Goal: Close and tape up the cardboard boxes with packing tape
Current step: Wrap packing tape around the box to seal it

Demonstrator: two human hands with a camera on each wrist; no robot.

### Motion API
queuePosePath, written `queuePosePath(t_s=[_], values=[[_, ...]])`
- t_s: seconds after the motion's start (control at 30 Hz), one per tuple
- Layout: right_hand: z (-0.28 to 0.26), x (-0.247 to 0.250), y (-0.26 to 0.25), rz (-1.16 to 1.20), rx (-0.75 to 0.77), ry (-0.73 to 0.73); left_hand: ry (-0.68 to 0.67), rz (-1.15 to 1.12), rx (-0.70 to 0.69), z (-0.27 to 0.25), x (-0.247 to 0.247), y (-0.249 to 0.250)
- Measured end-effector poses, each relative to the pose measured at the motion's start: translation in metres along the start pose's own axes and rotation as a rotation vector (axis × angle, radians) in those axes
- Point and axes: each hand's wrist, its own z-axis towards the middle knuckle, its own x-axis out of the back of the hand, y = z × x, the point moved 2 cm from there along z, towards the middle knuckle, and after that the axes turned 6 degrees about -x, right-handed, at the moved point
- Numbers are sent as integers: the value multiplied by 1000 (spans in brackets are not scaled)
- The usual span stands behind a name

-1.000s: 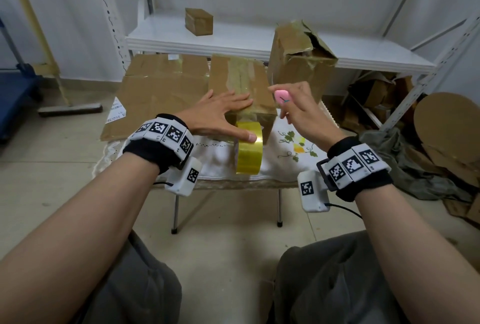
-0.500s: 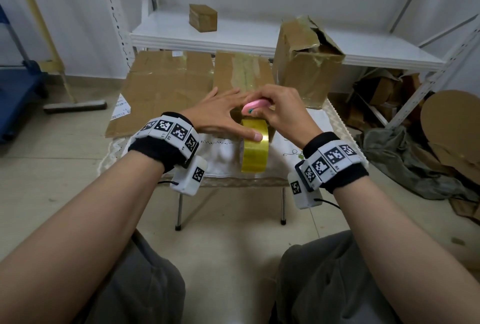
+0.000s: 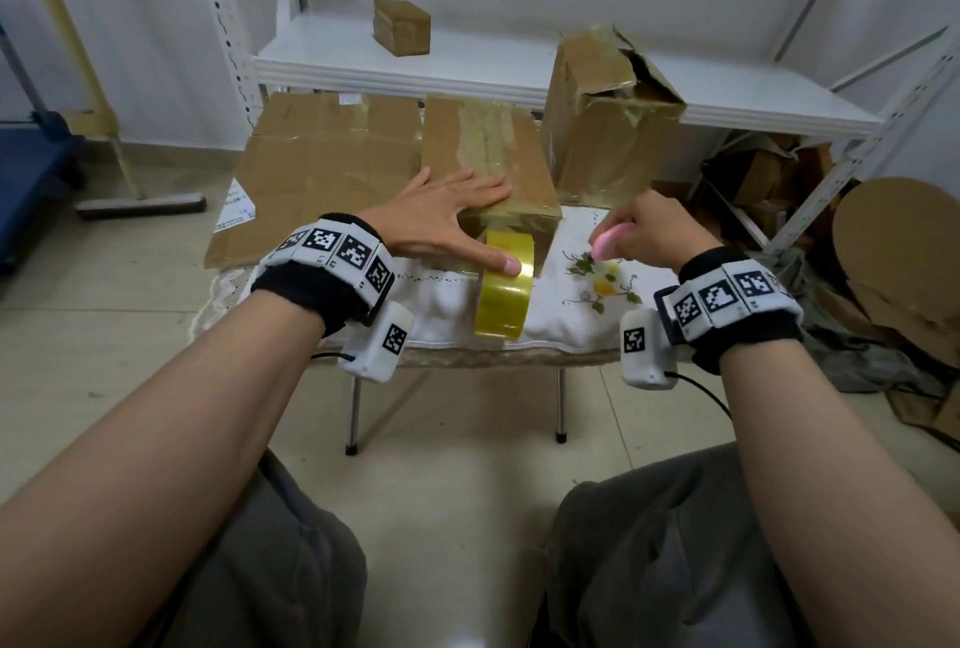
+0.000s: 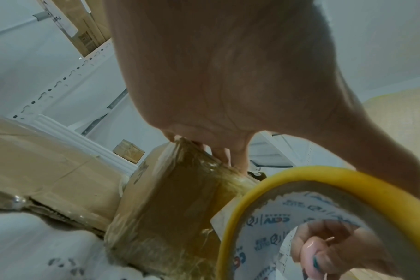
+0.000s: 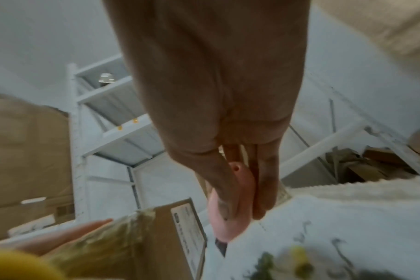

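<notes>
A small cardboard box [image 3: 488,164] with glossy tape along its top lies on the white cloth-covered table [image 3: 571,320]. My left hand [image 3: 447,221] lies flat on the box's near end with fingers straight. Its thumb rests on a yellow tape roll [image 3: 501,304] standing on edge against the box front. My right hand [image 3: 649,236] is low over the cloth, right of the box, and grips a pink cutter [image 3: 608,242]. In the left wrist view the tape roll [image 4: 264,181] stands close beside the box [image 4: 175,208]. The right wrist view shows the pink cutter [image 5: 230,223] held between thumb and fingers.
A large closed cardboard box [image 3: 311,164] sits to the left, and a torn open box [image 3: 608,127] stands behind on the right. A small box [image 3: 401,26] rests on the white shelf [image 3: 519,70]. Cardboard scraps [image 3: 893,252] are piled on the floor at right.
My right hand carried the pink cutter from the tape at the box's front edge to the right and down toward the cloth. My left hand stayed on the box and roll.
</notes>
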Motion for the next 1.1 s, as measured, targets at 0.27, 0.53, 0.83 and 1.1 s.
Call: queuePosePath(t_s=[0.27, 0.53, 0.83, 1.1], values=[[9, -17, 2, 114, -79, 153, 26, 13, 1, 1, -1, -2], [-35, -26, -50, 716, 20, -488, 32, 17, 20, 3, -2, -2], [-21, -9, -40, 869, 4, -354, 79, -58, 17, 6, -2, -3], [-14, 36, 4, 1074, -164, -31, 94, -14, 13, 10, -3, -7]])
